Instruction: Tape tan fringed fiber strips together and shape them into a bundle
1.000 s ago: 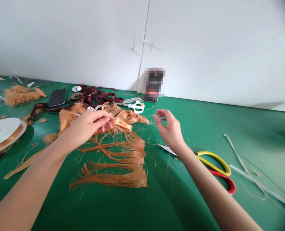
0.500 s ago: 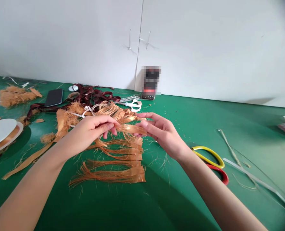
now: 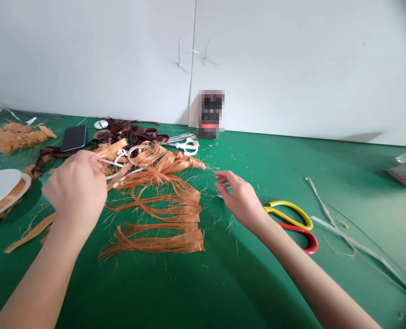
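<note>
My left hand, blurred by motion, is closed over the ribbon scraps at the left. A strip of orange ribbon shows at its fingertips; the grip itself is partly hidden. To the right, my right hand hovers over the green table with thumb and fingers apart, holding nothing. Between my hands, several frayed ribbon pieces lie in a row, loose threads pointing left and uncut ends right. Above them rests a bundle of frayed orange ribbon.
Yellow-and-red-handled scissors lie by my right forearm. White-handled scissors, dark brown ribbon and a dark phone lie farther back. A ribbon spool is at the left. A pixelated device leans on the white wall.
Both hands held a frayed ribbon piece between them; they have moved apart. My left hand went left to the scraps, my right hand let go and moved slightly right.
</note>
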### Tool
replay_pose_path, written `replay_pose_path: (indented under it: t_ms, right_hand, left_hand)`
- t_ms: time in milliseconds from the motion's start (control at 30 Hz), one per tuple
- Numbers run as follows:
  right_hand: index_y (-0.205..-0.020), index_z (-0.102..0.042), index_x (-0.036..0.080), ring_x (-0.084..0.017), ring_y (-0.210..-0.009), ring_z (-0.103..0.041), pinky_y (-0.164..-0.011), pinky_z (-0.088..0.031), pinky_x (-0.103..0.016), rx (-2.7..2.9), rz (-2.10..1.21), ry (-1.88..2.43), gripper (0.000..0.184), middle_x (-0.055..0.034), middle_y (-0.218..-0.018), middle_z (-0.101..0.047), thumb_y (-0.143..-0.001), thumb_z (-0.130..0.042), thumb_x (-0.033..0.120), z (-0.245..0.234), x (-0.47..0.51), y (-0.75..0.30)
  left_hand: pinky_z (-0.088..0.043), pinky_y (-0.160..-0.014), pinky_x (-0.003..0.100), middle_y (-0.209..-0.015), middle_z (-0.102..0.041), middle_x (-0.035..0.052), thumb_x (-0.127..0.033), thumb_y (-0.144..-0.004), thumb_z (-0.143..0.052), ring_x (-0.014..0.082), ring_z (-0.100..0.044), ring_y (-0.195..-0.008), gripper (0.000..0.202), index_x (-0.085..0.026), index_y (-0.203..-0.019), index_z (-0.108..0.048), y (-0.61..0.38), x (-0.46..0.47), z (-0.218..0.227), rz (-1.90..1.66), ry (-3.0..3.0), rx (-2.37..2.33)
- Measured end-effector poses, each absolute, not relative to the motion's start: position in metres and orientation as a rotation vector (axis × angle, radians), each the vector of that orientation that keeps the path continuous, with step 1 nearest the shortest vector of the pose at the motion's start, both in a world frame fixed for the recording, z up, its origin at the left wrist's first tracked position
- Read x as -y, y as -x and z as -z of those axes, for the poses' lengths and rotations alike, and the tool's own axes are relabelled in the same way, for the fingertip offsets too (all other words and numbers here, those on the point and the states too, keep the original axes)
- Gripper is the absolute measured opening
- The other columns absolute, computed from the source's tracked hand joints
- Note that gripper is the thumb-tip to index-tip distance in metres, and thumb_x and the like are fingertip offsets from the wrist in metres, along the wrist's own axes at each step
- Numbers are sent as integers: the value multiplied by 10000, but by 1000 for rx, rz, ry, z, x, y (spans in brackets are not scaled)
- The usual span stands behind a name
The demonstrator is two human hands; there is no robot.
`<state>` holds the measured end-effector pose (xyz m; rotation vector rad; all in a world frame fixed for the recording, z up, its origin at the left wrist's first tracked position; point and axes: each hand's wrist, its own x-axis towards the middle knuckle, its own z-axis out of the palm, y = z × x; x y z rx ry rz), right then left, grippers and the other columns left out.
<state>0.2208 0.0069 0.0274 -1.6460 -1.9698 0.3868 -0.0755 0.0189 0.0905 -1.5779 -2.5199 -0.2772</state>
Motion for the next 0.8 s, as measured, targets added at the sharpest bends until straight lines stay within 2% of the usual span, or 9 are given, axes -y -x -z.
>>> replay_pose_path:
  t_ms: [67,133,233,367,500,567,667,700,800]
  right_hand:
    - [-1091,-578,162,-288,-1027,-591,-878,-474,-453,2008,-217,1716,241,-149,-1108,-644,-890,-448,193,-19,-10,-232]
    - [-1076,-592,155,-319,-1058,-558,-903,-440,-478,1995,-171,1758,251,-174,-1128,-613,-884,-435,191,-12,-16,-243]
    - [-1002,-614,173,-316,-1005,-560,-889,-434,-468,1991,-175,1811,202,-167,-1084,-604,-864,-481,237,-4,-27,-255]
    - [-808,-607,195,-282,-887,-562,-847,-423,-435,1996,-262,1841,111,-128,-892,-623,-841,-514,247,3,-39,-262]
    - [-694,-583,205,-216,-729,-549,-708,-411,-337,1925,-420,1856,130,-82,-758,-631,-812,-531,211,1,-43,-263]
    - [-677,-604,204,-186,-655,-534,-638,-390,-302,1854,-529,1851,123,-54,-705,-644,-789,-559,227,-5,-43,-262]
    - [-664,-643,194,-135,-524,-483,-559,-366,-269,1727,-712,1803,181,-20,-634,-662,-793,-540,269,-16,-40,-258]
    - [-671,-651,187,-119,-481,-456,-534,-363,-262,1675,-772,1782,205,-15,-617,-665,-800,-522,281,-19,-39,-256]
    - [-698,-646,159,-100,-412,-438,-465,-361,-247,1486,-931,1712,224,-23,-556,-652,-787,-497,300,-29,-36,-249]
  left_hand:
    - [-412,-590,382,-1088,-628,203,-245,-904,-242,363,-614,-854,418,-137,-1143,-567,80,-21,-82,98,1577,2480]
    - [-455,-661,420,-1126,-602,249,-240,-897,-257,387,-605,-933,444,-58,-1200,-527,83,-22,-73,-39,1771,2401]
    - [-452,-807,455,-1122,-591,300,-346,-911,-295,420,-560,-1041,543,52,-1234,-477,85,-22,-62,-131,1996,2287]
    - [-433,-775,527,-1140,-577,312,-506,-927,-250,486,-525,-1050,630,-19,-1209,-532,85,-18,-55,-95,2029,2244]
    - [-340,-896,625,-1121,-563,299,-430,-950,-168,482,-514,-1093,608,-46,-1053,-628,77,-10,-61,-110,1963,2210]
    - [-354,-910,603,-1117,-564,303,-389,-954,-144,466,-545,-1077,605,-3,-1142,-572,70,-6,-67,-111,1924,2247]
    - [-430,-840,529,-1123,-566,332,-348,-957,-173,440,-616,-956,603,84,-1329,-368,61,0,-75,-54,1927,2306]
    - [-433,-841,529,-1131,-561,339,-346,-956,-198,447,-609,-965,600,94,-1333,-359,59,2,-76,-36,1929,2281]
    - [-406,-916,550,-1264,-491,333,-331,-952,-277,482,-478,-1165,533,60,-1248,-485,54,5,-72,40,1961,2094]
